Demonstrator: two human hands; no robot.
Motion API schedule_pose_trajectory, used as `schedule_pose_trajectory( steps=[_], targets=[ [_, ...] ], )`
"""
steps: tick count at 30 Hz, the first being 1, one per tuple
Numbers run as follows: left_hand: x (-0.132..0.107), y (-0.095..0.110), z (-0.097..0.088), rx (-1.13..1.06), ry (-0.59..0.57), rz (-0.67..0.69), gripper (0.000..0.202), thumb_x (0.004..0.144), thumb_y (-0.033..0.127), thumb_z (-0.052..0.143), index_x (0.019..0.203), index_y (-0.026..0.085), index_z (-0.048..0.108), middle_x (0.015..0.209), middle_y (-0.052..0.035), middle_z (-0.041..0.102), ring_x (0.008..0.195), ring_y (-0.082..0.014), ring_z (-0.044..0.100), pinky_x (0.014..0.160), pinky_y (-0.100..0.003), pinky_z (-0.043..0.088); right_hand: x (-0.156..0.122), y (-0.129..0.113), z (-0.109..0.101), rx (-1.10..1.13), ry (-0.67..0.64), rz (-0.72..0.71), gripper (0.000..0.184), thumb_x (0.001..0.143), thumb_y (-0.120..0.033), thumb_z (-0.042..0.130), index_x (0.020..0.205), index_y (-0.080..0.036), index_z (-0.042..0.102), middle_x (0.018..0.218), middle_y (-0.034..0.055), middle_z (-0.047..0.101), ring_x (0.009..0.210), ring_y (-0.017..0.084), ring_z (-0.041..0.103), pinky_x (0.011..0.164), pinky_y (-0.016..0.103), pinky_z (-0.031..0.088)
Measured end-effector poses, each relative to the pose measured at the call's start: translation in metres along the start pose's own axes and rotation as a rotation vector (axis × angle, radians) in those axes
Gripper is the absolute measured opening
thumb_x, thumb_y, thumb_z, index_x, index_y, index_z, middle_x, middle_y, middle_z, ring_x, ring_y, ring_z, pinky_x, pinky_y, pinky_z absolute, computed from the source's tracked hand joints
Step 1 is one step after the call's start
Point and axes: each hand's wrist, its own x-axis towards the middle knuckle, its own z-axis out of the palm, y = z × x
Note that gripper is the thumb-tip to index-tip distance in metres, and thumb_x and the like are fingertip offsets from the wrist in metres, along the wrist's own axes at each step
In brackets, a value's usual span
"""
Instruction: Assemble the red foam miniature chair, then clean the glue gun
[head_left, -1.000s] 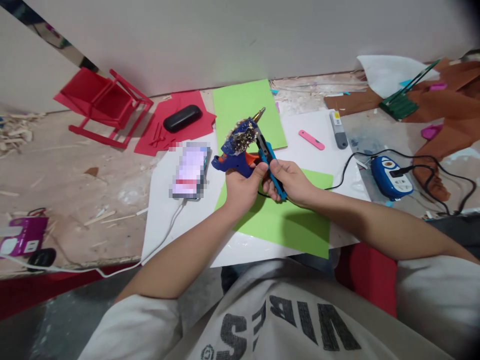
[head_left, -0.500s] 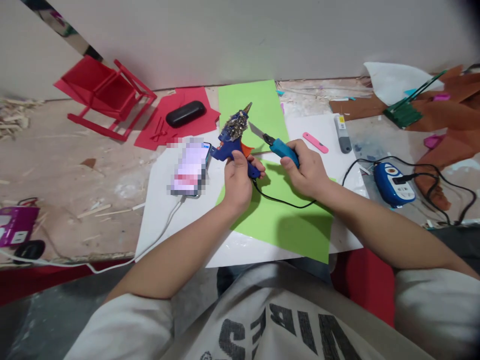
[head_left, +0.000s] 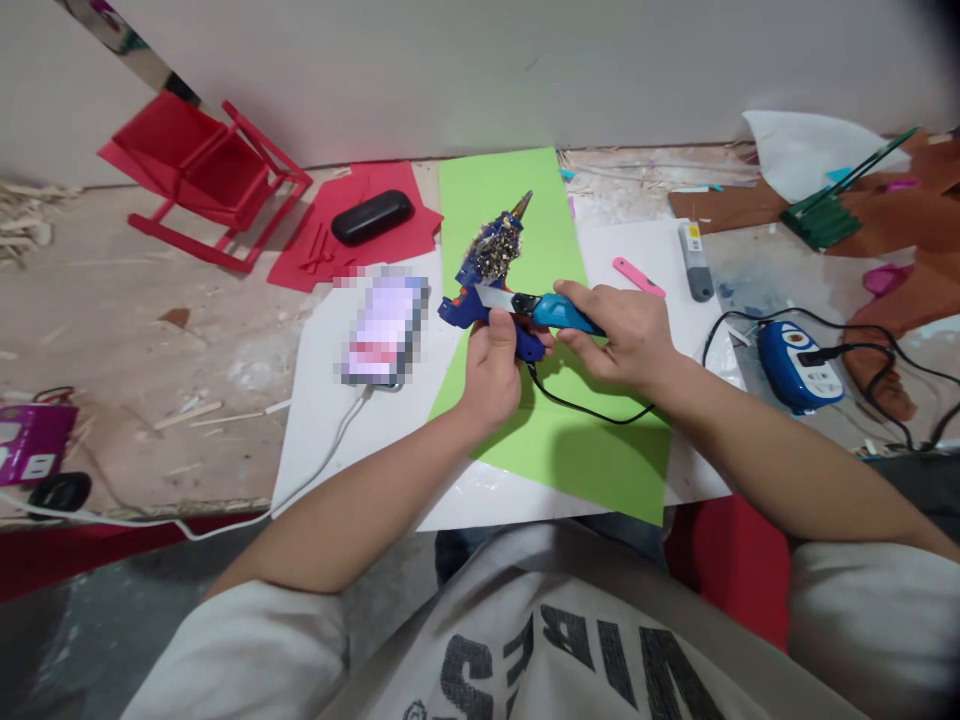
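My left hand [head_left: 496,372] is wrapped round the handle of a dark blue glue gun [head_left: 472,305]. Its front is crusted with dark and golden lumps, and its metal nozzle points up and away from me. In my right hand [head_left: 626,330] is a blue utility knife [head_left: 559,311], its blade out and pointing left. The blade lies across the glue gun's body just above my left thumb; whether it touches is hard to tell. Beneath both hands are bright green sheets [head_left: 592,465] on a white sheet [head_left: 465,512]. A black cord runs from the gun's handle.
To the left lie a phone [head_left: 384,328] on a white cable, a black case [head_left: 373,217] on red sheets and a small red rocking chair [head_left: 202,180]. On the right are a pink cutter [head_left: 637,277], a grey cutter [head_left: 695,262], a blue power socket [head_left: 799,367] and brown scraps [head_left: 885,320].
The knife blade has moved from beside the gun's nozzle end down and left, across its body. The glue gun and my left hand have shifted slightly right.
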Motion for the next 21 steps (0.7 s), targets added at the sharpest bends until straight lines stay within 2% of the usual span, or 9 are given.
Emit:
schedule_pose_trajectory(
  steps=[4,8,14,21],
  targets=[
    [0.000,0.006,0.006,0.010,0.016,-0.053,0.073,0.102,0.095,0.075,0.087,0.023,0.072,0.080,-0.0059,0.080,0.080,-0.0232,0.084,0.072,-0.033,0.071,0.002,0.001,-0.005,-0.061,0.016,0.037,0.071,0.122,-0.071,0.043,0.156,-0.021,0.080,0.097,0.0092,0.082,0.081,0.025,0.071,0.076,0.039,0.044],
    [-0.001,0.010,0.011,0.003,0.056,-0.108,0.069,0.104,0.090,0.078,0.085,0.024,0.069,0.076,-0.0048,0.078,0.077,-0.0219,0.082,0.071,-0.032,0.069,0.003,0.001,-0.008,-0.050,-0.011,0.082,0.074,0.120,-0.074,0.041,0.151,-0.021,0.081,0.094,0.0089,0.079,0.083,0.025,0.070,0.078,0.039,0.046],
    [-0.004,0.008,0.011,0.013,0.078,-0.092,0.073,0.104,0.094,0.072,0.084,0.024,0.068,0.075,-0.0050,0.077,0.070,-0.0203,0.078,0.066,-0.032,0.067,0.005,0.002,-0.007,-0.064,0.015,0.095,0.073,0.120,-0.074,0.042,0.150,-0.020,0.082,0.097,0.0099,0.080,0.086,0.026,0.069,0.087,0.041,0.050],
    [-0.007,0.010,0.012,0.014,0.043,-0.049,0.077,0.104,0.096,0.070,0.080,0.023,0.069,0.076,-0.0059,0.079,0.066,-0.0194,0.075,0.064,-0.032,0.067,0.006,0.002,-0.008,-0.051,0.060,0.093,0.076,0.122,-0.075,0.035,0.144,-0.021,0.084,0.093,0.0090,0.080,0.085,0.025,0.070,0.078,0.038,0.043]
  ],
)
